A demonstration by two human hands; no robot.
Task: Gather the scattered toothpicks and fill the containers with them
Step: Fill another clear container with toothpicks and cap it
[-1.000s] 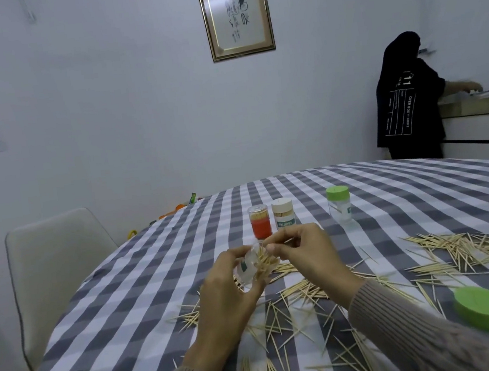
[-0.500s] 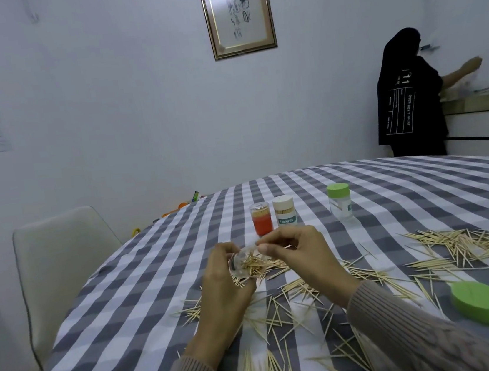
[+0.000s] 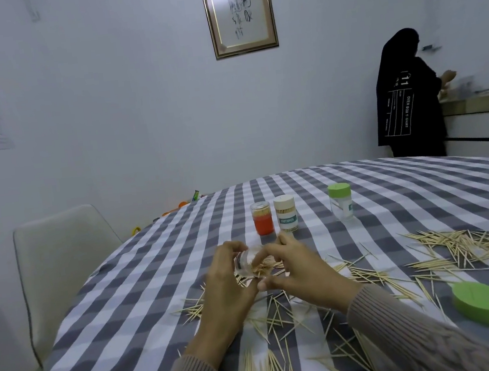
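toothpicks (image 3: 466,246) mostly loose on table | your left hand (image 3: 224,292) grips clear jar (image 3: 246,262) | right hand (image 3: 302,274) pinches bundle into it

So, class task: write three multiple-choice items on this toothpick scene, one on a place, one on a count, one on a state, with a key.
1. Where does the loose green lid lie?
A. On the cloth near the right sleeve
B. On the chair
C. On the orange container

2. How many containers stand upright beyond the hands?
A. One
B. Three
C. Five

3. What is the left hand doing?
A. Resting flat
B. Holding a clear container
C. Pointing at the wall

Key: 1 A, it sits on the checked cloth; 2 B, orange, white-capped and green-capped; 3 B, fingers curl round the clear container.
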